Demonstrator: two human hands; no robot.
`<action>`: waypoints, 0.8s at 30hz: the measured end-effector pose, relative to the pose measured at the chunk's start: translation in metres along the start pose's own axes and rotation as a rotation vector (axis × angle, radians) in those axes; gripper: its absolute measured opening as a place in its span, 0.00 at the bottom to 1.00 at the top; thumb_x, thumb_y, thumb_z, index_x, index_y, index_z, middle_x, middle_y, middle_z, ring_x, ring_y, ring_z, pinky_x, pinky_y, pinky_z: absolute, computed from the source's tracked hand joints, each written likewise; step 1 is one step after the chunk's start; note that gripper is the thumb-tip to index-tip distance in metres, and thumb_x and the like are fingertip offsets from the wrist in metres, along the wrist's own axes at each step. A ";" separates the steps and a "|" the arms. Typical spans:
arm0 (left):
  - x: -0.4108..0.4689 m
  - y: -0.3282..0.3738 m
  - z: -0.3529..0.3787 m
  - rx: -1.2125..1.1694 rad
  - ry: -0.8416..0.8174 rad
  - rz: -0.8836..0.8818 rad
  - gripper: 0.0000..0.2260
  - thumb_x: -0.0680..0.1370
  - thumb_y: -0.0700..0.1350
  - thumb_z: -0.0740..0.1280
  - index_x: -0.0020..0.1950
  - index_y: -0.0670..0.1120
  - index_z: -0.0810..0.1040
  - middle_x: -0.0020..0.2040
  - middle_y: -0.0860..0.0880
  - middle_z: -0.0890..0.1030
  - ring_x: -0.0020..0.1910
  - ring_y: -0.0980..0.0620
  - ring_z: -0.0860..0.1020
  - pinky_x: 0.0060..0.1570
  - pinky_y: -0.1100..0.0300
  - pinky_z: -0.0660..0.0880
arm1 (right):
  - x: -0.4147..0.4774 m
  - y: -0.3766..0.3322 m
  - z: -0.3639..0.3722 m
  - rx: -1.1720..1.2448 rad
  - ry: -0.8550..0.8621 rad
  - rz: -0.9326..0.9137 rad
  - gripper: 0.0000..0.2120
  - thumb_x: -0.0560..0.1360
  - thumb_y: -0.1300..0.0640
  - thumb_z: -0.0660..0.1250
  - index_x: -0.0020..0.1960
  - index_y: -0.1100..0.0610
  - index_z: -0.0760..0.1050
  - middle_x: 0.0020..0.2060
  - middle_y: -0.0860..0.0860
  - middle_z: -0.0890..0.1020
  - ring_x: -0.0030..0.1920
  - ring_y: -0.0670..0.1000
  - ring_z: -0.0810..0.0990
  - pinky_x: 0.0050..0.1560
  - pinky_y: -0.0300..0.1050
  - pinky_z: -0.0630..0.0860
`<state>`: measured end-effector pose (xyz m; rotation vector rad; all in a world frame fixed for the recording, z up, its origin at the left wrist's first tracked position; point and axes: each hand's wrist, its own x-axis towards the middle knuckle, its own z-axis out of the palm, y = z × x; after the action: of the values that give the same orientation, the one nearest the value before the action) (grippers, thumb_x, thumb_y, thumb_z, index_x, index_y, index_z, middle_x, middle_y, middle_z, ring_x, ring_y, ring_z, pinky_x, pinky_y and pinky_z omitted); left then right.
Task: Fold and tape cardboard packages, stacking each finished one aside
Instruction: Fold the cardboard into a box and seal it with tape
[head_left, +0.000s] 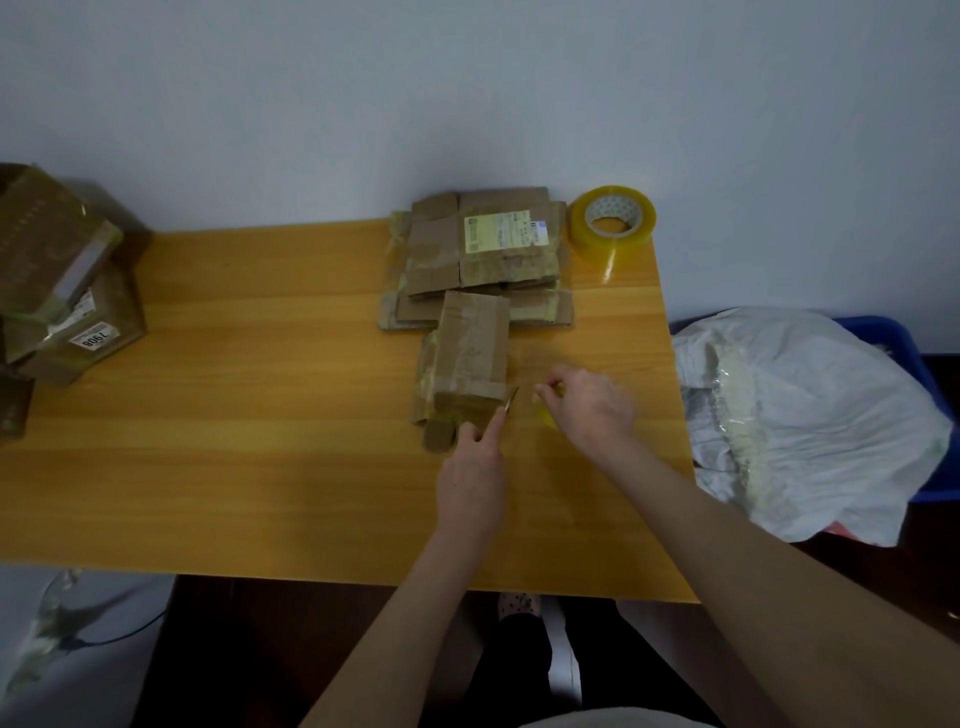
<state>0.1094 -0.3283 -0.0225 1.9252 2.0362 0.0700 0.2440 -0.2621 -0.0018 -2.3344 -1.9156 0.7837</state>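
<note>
Cardboard package lies on the wooden table, just beyond the left hand and to the left of the right hand. The left hand grips a small blade, forefinger laid along it, tip at the package's near right corner. The right hand pinches a clear tape strip beside that corner. Brown and creased, the package is folded into an upright block, banded with glossy tape, one loose flap jutting toward the person.

Bare forearms and hands — dark trousers (one dotted sock below), pale top.
</note>
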 end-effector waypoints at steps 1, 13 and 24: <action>0.001 0.001 0.001 0.002 -0.004 -0.001 0.25 0.82 0.39 0.55 0.78 0.54 0.56 0.56 0.46 0.71 0.38 0.51 0.72 0.38 0.59 0.72 | 0.000 -0.001 0.000 0.007 0.000 -0.005 0.13 0.81 0.43 0.57 0.57 0.47 0.76 0.43 0.50 0.81 0.41 0.52 0.77 0.36 0.43 0.70; 0.018 0.005 0.007 0.020 -0.026 0.018 0.23 0.81 0.37 0.57 0.74 0.53 0.64 0.58 0.44 0.74 0.47 0.45 0.79 0.43 0.56 0.74 | -0.002 -0.005 0.003 0.020 -0.008 -0.047 0.11 0.81 0.45 0.57 0.56 0.46 0.76 0.46 0.50 0.82 0.43 0.51 0.78 0.39 0.45 0.70; 0.013 -0.042 0.025 0.245 -0.160 0.084 0.13 0.81 0.38 0.56 0.63 0.48 0.67 0.57 0.51 0.77 0.49 0.47 0.80 0.37 0.57 0.72 | 0.011 0.012 0.006 0.164 -0.024 0.038 0.09 0.79 0.42 0.61 0.51 0.44 0.77 0.32 0.46 0.75 0.33 0.49 0.74 0.28 0.40 0.64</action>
<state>0.0757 -0.3241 -0.0599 2.0847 1.9328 -0.3176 0.2543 -0.2561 -0.0148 -2.2803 -1.7464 0.9382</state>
